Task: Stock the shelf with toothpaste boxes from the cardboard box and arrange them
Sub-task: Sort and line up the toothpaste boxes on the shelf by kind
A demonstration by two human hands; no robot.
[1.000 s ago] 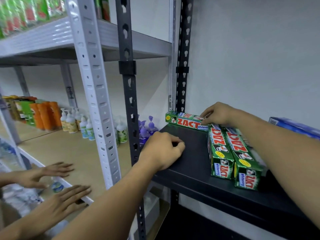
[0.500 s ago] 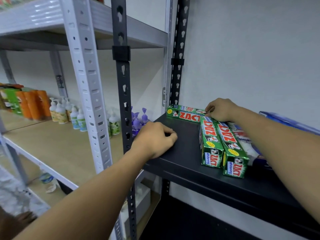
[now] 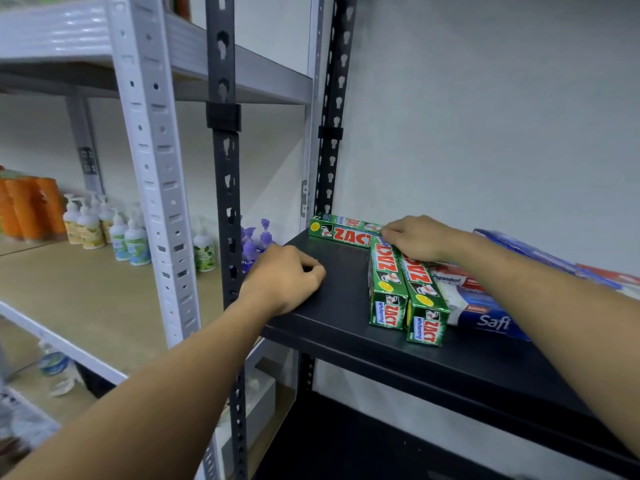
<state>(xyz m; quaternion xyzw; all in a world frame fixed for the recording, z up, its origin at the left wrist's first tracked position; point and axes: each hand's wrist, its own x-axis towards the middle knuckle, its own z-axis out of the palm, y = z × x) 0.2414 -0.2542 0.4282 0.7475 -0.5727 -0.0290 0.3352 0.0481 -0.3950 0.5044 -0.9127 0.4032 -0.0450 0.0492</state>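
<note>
Hardly shifted, right hand (image 3: 415,239) pinches rear toothpaste box (image 3: 341,232); left hand (image 3: 280,280) rests fisted, empty, on black shelf (image 3: 346,306) by grey wall (image 3: 485,133).

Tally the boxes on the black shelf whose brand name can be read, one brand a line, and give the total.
Zact boxes: 3
Pepsodent box: 1
Safi box: 1
Total: 5
Not counted: a blue box and a red box further right, brands unreadable.
</note>
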